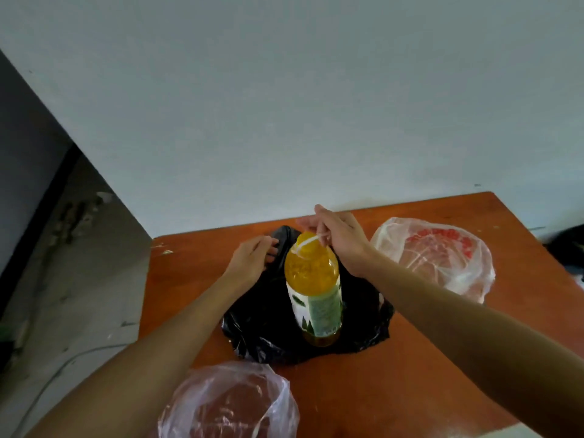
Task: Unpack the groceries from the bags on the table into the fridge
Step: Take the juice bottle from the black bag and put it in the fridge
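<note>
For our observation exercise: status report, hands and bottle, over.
Left hand grips black plastic bag rim. Right hand pinches white handle of yellow plastic bottle, upright in bag. Fridge not in view.

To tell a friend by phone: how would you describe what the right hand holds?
On the orange-brown wooden table, find the black plastic bag in the middle. Out of it rises a tall clear plastic bottle of yellow liquid with a white-and-green label, its white cap loop pinched by the right hand. Unlike the two limp see-through bags nearby, it stands tall.
</note>
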`<state>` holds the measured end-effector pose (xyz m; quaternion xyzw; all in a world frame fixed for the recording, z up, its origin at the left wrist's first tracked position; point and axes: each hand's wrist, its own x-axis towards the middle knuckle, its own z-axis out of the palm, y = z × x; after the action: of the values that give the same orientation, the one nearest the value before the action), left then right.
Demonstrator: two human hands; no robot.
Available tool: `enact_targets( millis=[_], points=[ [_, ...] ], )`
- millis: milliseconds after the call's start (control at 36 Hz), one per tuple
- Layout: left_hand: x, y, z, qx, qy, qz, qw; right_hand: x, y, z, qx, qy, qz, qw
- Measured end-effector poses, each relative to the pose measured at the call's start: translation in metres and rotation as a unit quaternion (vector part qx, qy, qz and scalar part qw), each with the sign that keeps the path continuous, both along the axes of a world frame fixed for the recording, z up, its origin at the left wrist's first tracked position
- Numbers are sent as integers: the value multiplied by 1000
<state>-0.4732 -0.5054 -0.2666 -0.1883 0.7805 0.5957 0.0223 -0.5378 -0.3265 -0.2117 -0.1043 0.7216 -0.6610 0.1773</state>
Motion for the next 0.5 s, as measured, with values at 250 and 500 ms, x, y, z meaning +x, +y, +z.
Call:
enact_targets(
  millis=[250,500],
  points=[
    [40,57,-8,3,21,81,996,73,0,-53,64,59,-177,980],
    [45,79,17,-59,69,33,995,68,12,-52,33,-82,-234,968]
  ],
)
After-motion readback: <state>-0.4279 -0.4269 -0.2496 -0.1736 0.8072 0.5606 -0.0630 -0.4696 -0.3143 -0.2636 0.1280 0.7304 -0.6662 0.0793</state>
